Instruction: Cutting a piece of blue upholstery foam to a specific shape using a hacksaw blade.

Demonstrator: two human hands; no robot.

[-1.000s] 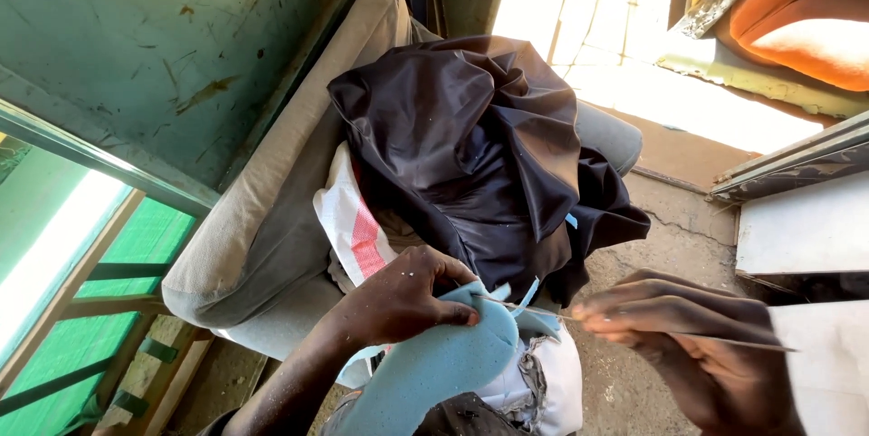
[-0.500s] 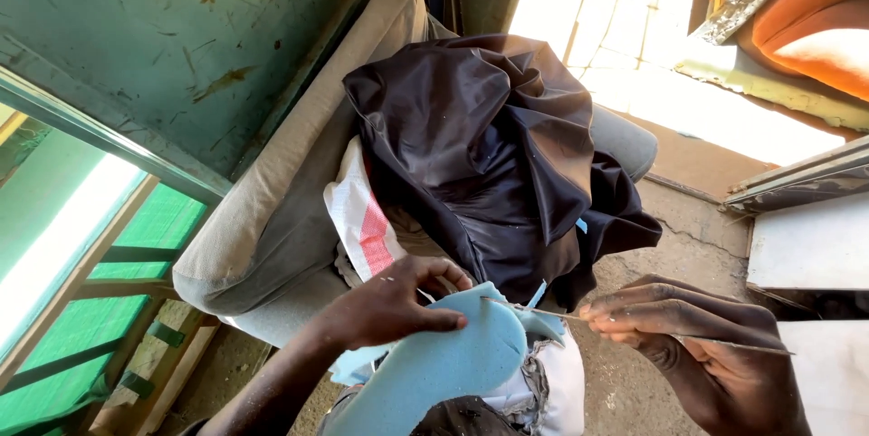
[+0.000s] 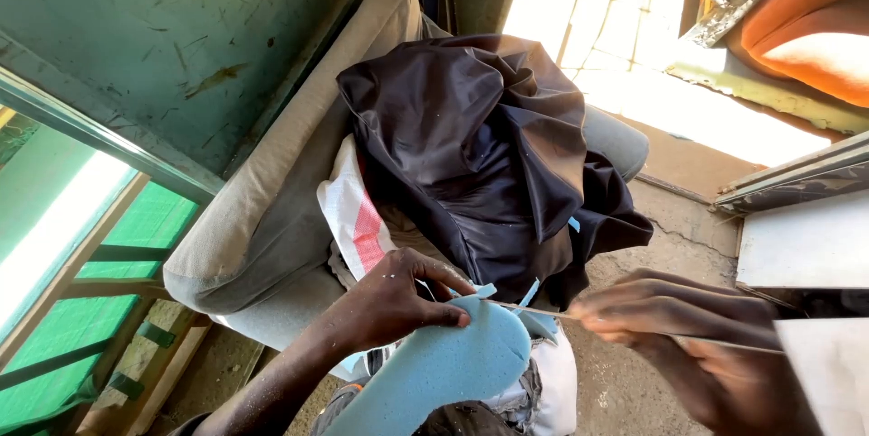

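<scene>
My left hand (image 3: pixel 391 300) grips the top edge of a light blue foam piece (image 3: pixel 434 369) with a rounded end, held low in the middle of the view. My right hand (image 3: pixel 697 345) pinches a thin, long blade or stick (image 3: pixel 543 312) whose tip meets the foam's upper edge, where small blue foam slivers (image 3: pixel 527 295) stick up. The two hands are about a hand's width apart.
Behind the hands a dark shiny cloth (image 3: pixel 489 146) is heaped on a grey cushioned seat (image 3: pixel 272 210), with a white and red woven sack (image 3: pixel 355 219) under it. A green-painted wall (image 3: pixel 136 28) is at left, a white board (image 3: pixel 815 246) at right, an orange cushion (image 3: pixel 806 10) at top right.
The view has shifted slightly. My left hand has kept its grip on the foam, and my right hand has drawn the thin blade a little along the foam's top edge.
</scene>
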